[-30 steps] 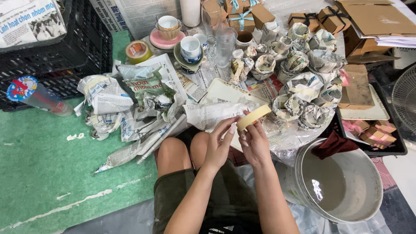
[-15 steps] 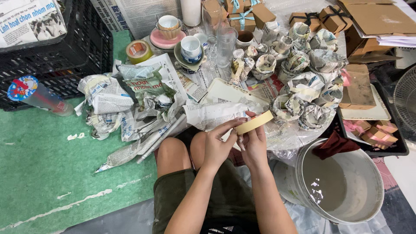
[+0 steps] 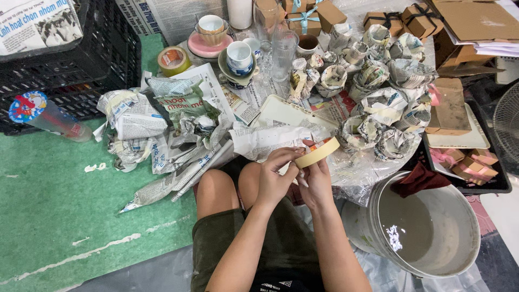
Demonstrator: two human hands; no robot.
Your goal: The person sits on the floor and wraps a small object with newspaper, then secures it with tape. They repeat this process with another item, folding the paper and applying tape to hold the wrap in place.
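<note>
Both my hands are raised over my knees and hold a cream roll of masking tape (image 3: pixel 320 152). My right hand (image 3: pixel 315 182) grips the roll from below. The fingers of my left hand (image 3: pixel 275 178) pinch at the roll's near edge. Just beyond the roll lies a long item wrapped in newspaper (image 3: pixel 270 139). Past it rests a cream tray (image 3: pixel 284 111) surrounded by several newspaper-wrapped bundles (image 3: pixel 379 125).
A white bucket of water (image 3: pixel 427 230) stands at my right with a dark red cloth (image 3: pixel 415 178) on its rim. Cups on saucers (image 3: pixel 238 56), glasses, a tape roll (image 3: pixel 173 60), a black crate (image 3: pixel 65 59) and brown gift boxes (image 3: pixel 419 19) surround the green mat (image 3: pixel 59 205).
The hands and tape roll have stayed over my knees; the roll has tilted slightly and my left fingers have shifted along its edge.
</note>
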